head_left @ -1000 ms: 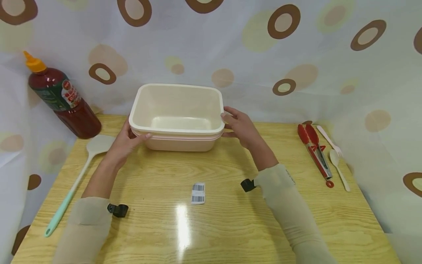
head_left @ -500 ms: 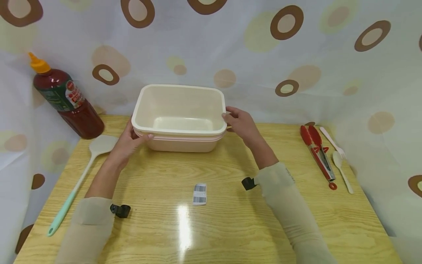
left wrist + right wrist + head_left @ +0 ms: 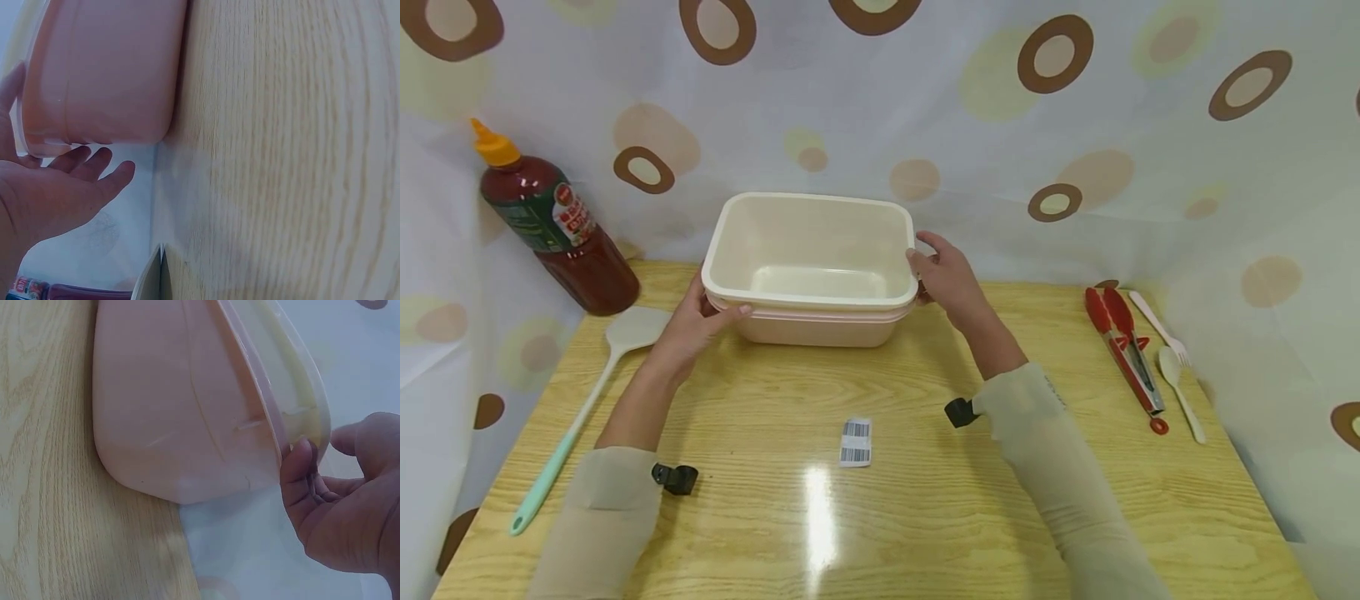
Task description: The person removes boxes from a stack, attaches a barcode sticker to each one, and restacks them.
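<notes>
A cream rectangular plastic basin (image 3: 808, 297) sits nested inside a pink one (image 3: 820, 335) at the back of the table. Both rims lie close together. My left hand (image 3: 688, 329) holds the front-left corner, thumb along the rims and the other fingers beneath. In the left wrist view, those fingers (image 3: 119, 175) reach along the pink basin's end wall. My right hand (image 3: 951, 282) is at the right end, thumb beside the cream rim. In the right wrist view its lower fingers (image 3: 299, 464) curl up under the rims, close to the gap between the two basins.
A red sauce bottle (image 3: 561, 225) leans at the back left, beside a spatula (image 3: 583, 408) with a mint handle. Red-tipped tongs (image 3: 1123, 358), a pink fork (image 3: 1157, 325) and a cream spoon (image 3: 1180, 392) lie right. A barcode label (image 3: 855, 442) is on the wooden table. Patterned cloth stands behind.
My right hand's fingers have shifted at the right rim, the index lifting and the lower ones curling in. The left hand keeps its hold. The whole view has slid slightly.
</notes>
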The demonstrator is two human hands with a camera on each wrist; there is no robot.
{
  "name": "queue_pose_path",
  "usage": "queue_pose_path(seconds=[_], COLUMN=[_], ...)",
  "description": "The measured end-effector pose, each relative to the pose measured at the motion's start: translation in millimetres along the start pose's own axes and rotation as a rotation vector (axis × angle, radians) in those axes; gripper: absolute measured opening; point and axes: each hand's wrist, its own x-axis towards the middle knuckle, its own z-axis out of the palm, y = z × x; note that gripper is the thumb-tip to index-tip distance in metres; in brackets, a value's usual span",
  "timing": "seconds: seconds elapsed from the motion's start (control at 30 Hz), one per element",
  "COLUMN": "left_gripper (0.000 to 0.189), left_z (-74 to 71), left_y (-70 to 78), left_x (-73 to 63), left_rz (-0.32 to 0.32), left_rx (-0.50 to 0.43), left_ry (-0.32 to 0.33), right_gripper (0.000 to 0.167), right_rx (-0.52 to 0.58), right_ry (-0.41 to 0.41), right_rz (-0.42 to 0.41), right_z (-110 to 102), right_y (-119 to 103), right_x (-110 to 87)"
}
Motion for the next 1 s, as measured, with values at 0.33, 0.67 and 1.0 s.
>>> queue_pose_path(seconds=[0.33, 0.67, 1.0], left_gripper=[0.095, 0.094, 0.096], left_z=[0.4, -0.2, 0.4], left_y=[-0.9, -2.2, -3.1], left_x=[2.0, 1.0, 0.2], left_rz=[0.018, 0.002, -0.005], left_rx=[-0.014, -0.011, -0.022], left_ry=[-0.015, -0.013, -0.008], right_gripper=[0.061, 0.06, 0.067], right_rx=[-0.107, -0.217, -0.384], right_ry=[0.056, 0.087, 0.086], right_rz=[-0.058, -0.047, -0.047], right_z=[7, 16, 17], right_y=[-1, -5, -11], right_x=[6.9, 13.6, 14.7])
